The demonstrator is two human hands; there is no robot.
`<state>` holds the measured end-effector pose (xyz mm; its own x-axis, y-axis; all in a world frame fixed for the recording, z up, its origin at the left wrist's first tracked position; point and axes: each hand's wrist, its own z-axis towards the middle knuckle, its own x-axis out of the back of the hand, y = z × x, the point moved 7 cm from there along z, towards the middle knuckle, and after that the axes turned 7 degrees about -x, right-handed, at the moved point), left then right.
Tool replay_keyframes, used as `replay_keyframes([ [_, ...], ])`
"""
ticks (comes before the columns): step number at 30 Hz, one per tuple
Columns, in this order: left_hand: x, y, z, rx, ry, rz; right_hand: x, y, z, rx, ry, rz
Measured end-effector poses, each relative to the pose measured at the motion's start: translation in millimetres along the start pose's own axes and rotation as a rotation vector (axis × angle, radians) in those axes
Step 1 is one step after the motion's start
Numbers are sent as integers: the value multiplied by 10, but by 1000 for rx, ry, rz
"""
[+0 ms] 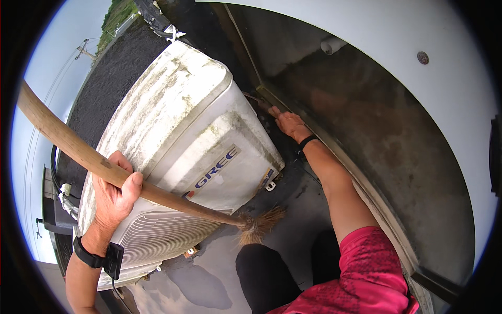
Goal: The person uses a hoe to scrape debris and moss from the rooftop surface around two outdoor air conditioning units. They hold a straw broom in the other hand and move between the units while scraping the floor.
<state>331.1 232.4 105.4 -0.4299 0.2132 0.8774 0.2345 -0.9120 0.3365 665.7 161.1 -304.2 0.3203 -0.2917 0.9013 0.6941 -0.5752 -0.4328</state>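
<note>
Broom handle (78, 152) inside left fingers (119, 160)

The left hand (116, 188) is closed in a fist, thumb pressed over the top, its forearm rising from the lower edge with a black band at the wrist. The right arm stretches far forward, the right hand (289, 124) flat, fingers extended, a dark band on its wrist.
</note>
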Motion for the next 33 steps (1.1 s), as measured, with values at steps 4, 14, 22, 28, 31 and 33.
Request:
replay_keyframes([
  [4,1,25,5,-11,12,-17,-39,47,-103,56,-65,-107],
  [14,10,58,5,13,5,15,-193,-12,255,66,-79,-196],
  [22,3,40,0,31,-4,-45,-175,-48,81,195,-192,-452],
  [28,-13,24,3,59,-6,-76,-211,-214,188,182,-171,-529],
  [31,-3,25,2,58,1,-77,-292,-377,405,156,-214,-566],
  [33,-1,35,3,43,-4,-35,-352,-383,429,142,-272,-521],
])
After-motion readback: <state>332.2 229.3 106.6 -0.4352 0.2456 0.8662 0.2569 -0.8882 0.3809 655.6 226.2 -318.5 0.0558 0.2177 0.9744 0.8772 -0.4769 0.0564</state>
